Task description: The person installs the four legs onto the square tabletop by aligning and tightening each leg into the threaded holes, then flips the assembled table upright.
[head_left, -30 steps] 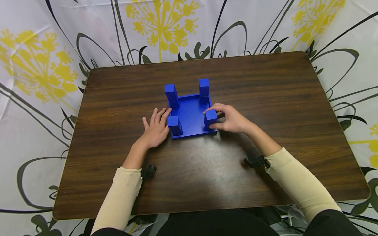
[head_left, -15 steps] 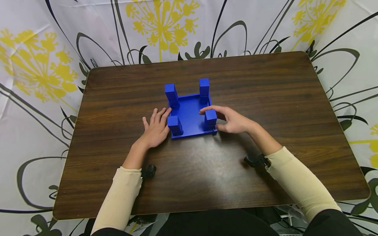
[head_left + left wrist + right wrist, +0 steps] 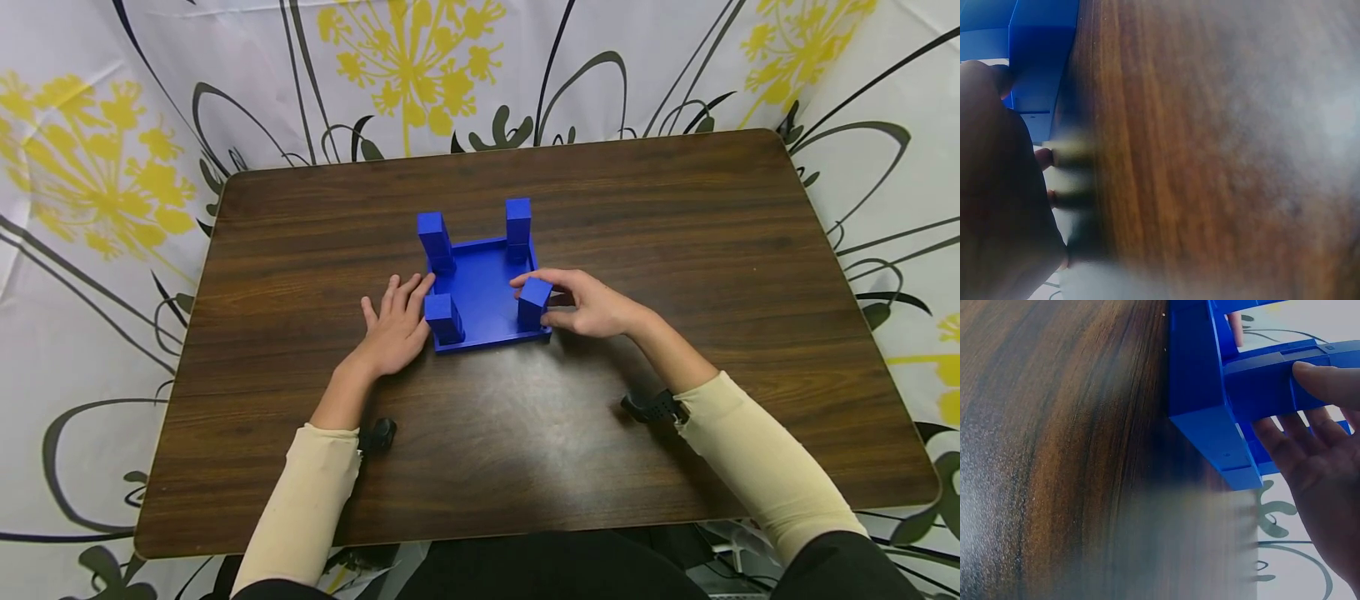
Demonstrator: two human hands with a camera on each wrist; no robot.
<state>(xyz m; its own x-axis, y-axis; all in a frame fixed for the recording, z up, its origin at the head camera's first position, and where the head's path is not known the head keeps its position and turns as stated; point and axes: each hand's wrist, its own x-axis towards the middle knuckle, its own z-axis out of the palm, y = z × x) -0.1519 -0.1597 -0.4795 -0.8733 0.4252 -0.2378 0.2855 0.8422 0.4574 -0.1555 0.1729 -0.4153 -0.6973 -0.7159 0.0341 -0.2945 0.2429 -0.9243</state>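
A blue square base with a raised rim lies on the table, an upright blue post at each corner. My right hand holds the near right post between thumb and fingers; this post stands twisted against the base. In the right wrist view the thumb lies on one side of the post, with fingers behind it. My left hand rests spread on the table, its fingertips at the base's left edge, beside the near left post. The far left post and far right post stand untouched.
The brown wood-grain table extends around the base on all sides. A white curtain with yellow and grey plant patterns hangs behind and beside it. Dark straps with small devices sit at both wrists.
My right thumb and fingers have shifted around the near right post. It stood square to the base half a second ago and now is turned. The left hand keeps its place.
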